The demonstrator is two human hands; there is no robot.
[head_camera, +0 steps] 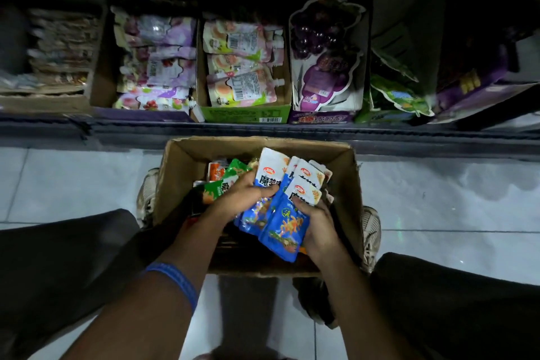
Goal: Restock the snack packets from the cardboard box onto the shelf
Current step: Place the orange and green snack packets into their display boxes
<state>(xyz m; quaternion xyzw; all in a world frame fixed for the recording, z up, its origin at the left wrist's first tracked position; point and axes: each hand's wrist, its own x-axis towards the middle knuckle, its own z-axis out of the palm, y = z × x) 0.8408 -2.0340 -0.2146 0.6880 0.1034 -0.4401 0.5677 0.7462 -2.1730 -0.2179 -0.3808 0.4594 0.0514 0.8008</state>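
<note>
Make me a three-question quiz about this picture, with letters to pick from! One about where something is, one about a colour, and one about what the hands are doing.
1. Where is the cardboard box?
A. On the top shelf
B. On the floor in front of the shelf, between the person's feet
C. On a chair

2. What colour is the band on the left arm?
A. Blue
B. Red
C. Yellow

3. What are the two hands doing?
A. Resting flat on the floor
B. Closing the box flaps
C. Holding a bunch of blue and white snack packets over the box

Answers:
1 B, the box stands on the tiles below the shelf, a shoe on each side.
2 A, the band is plainly blue.
3 C, the left hand and right hand both curl round the packets.
</note>
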